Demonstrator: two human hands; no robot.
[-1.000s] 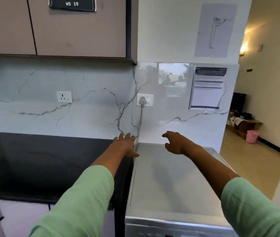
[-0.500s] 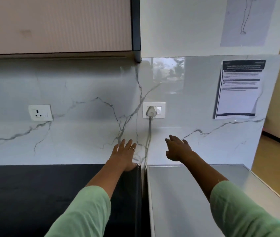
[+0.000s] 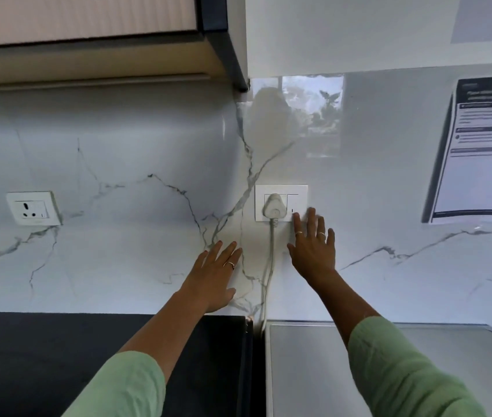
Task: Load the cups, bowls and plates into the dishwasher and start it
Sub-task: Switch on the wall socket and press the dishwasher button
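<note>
Head view looks at a marble wall where the right hand (image 3: 314,248) reaches up with straight fingers, index tip on the switch (image 3: 293,206) of the socket plate (image 3: 281,189), likely to power the appliance. A white plug (image 3: 274,206) sits in it, its cord (image 3: 269,266) dropping behind the dishwasher (image 3: 329,371), grey top at lower right. Left hand (image 3: 213,279) lies flat on the wall, fingers relaxed, probably bracing. Printed notice (image 3: 482,158) is too blurred to read; no dishes show

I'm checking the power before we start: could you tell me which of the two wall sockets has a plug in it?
The right-hand socket, beside the right hand, holds the white plug; the left socket is empty.
</note>
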